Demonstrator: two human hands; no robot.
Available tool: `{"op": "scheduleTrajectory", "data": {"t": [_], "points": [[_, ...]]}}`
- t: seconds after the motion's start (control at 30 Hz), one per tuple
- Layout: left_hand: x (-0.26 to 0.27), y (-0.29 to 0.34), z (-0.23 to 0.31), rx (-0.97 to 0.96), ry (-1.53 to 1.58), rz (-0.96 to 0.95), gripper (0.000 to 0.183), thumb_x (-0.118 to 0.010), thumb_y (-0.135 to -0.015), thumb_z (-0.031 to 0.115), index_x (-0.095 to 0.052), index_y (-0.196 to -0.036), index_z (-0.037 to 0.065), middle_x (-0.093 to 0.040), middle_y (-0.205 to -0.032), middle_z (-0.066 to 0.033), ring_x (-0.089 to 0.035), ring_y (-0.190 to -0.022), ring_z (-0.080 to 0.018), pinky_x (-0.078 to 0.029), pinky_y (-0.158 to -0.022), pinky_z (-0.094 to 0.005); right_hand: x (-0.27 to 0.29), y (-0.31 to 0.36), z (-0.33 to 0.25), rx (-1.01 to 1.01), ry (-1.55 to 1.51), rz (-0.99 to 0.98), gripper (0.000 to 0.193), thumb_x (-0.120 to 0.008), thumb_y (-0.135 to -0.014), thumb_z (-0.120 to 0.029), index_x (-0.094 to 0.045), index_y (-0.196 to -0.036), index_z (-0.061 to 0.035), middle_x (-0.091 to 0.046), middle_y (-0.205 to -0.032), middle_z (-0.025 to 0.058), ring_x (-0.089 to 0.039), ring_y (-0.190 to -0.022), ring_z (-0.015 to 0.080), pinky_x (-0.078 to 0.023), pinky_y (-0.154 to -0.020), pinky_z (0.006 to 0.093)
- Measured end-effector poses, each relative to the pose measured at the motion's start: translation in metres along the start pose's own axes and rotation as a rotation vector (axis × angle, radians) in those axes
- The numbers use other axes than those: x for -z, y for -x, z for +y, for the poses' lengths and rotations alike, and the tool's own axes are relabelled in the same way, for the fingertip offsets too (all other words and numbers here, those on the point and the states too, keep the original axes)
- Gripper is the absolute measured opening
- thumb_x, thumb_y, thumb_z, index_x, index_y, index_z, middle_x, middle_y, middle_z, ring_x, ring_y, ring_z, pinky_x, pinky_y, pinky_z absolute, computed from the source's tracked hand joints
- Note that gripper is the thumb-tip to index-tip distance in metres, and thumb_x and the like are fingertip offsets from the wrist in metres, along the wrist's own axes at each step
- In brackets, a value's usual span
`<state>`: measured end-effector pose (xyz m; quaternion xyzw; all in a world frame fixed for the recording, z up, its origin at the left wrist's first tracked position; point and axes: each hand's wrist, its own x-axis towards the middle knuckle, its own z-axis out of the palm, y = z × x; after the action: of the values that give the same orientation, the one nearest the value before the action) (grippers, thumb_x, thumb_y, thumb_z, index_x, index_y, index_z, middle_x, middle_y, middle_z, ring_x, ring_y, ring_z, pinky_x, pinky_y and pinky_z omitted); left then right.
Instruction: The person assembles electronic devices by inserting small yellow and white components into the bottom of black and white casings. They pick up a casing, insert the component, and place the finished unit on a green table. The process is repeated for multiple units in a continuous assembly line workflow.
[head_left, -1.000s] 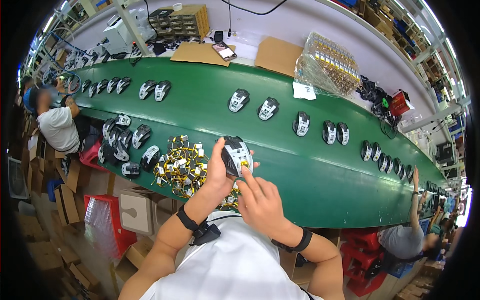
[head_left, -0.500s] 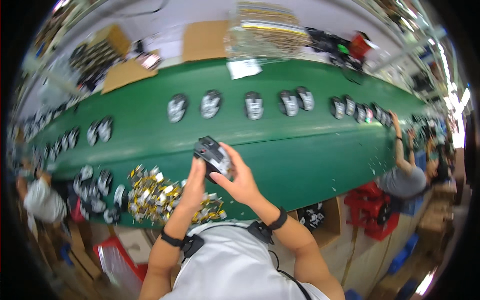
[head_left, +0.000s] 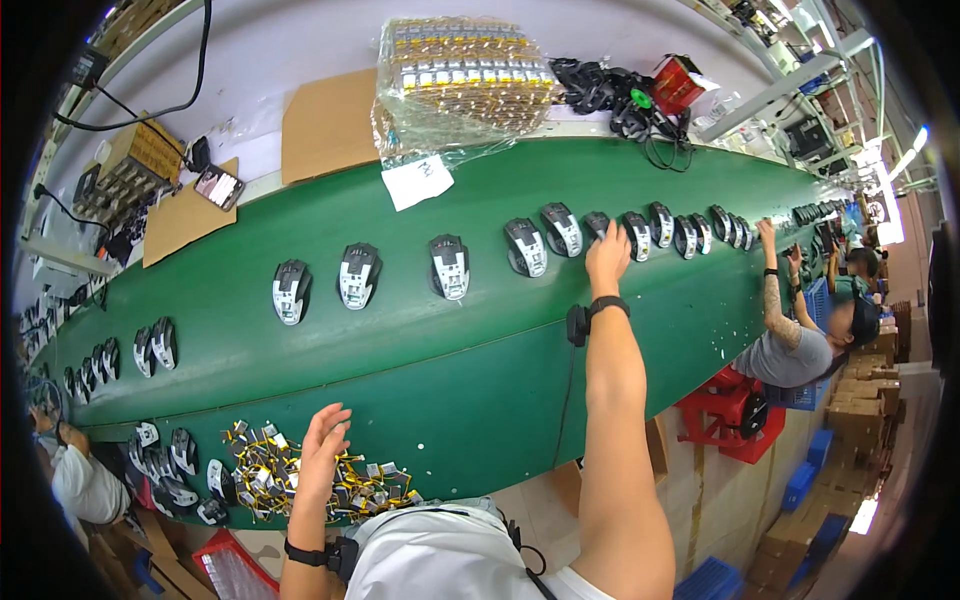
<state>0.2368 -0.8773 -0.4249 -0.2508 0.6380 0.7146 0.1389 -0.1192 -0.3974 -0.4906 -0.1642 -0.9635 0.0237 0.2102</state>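
My right hand (head_left: 608, 258) reaches out to the row on the green bench and has its fingers around a dark computer mouse (head_left: 596, 222). That mouse rests on the green surface, partly covered by the fingers. On either side stand other mice with their top shells off, such as a black-and-white mouse (head_left: 562, 230) to its left and another mouse (head_left: 636, 237) to its right. My left hand (head_left: 322, 445) is raised with loosely bent, parted fingers and holds nothing. Below and around it lies a heap of small silver battery cells (head_left: 265, 470) with yellow tape and wires.
More mice (head_left: 160, 470) cluster left of the heap. At the back are a plastic-wrapped stack of battery cells (head_left: 460, 80), a cardboard sheet (head_left: 330, 125), a phone (head_left: 218, 187) and tangled black cables (head_left: 625, 100). Co-workers sit at both ends; a red stool (head_left: 725, 410) stands right.
Both hands held one mouse in front of me. Now my right hand has carried it far right into the row, while my left has let go and moved lower left. The view has shifted too.
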Motion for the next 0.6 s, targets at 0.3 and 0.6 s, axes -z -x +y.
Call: {"op": "scheduleTrajectory", "data": {"t": [0.3,0.6], "points": [[0.027,-0.151,0.048,-0.563,-0.942,0.577,0.07,-0.07,-0.084,0.039,-0.042,-0.139,0.006,-0.042,-0.143,-0.0226,-0.033,-0.138,-0.0414,-0.031,-0.11,-0.0521,0.026,0.02,-0.088,0.048,-0.246,-0.349,0.065,-0.067,-0.08,-0.058,-0.057,-0.136,-0.026,-0.041,-0.145,0.0206,-0.043,-0.127,0.046,-0.038,-0.104,0.0553],[0.007,-0.22,0.092,-0.206,-1.062,0.503,0.093,-0.067,-0.069,0.075,-0.047,-0.14,0.019,-0.019,-0.158,-0.0145,-0.024,-0.136,-0.0532,-0.027,-0.104,-0.0703,0.033,0.048,-0.107,-0.044,-0.409,-0.43,0.085,-0.064,-0.076,-0.07,-0.046,-0.145,-0.0238,-0.019,-0.158,0.0204,-0.029,-0.135,0.0541,-0.032,-0.105,0.0642]]}}
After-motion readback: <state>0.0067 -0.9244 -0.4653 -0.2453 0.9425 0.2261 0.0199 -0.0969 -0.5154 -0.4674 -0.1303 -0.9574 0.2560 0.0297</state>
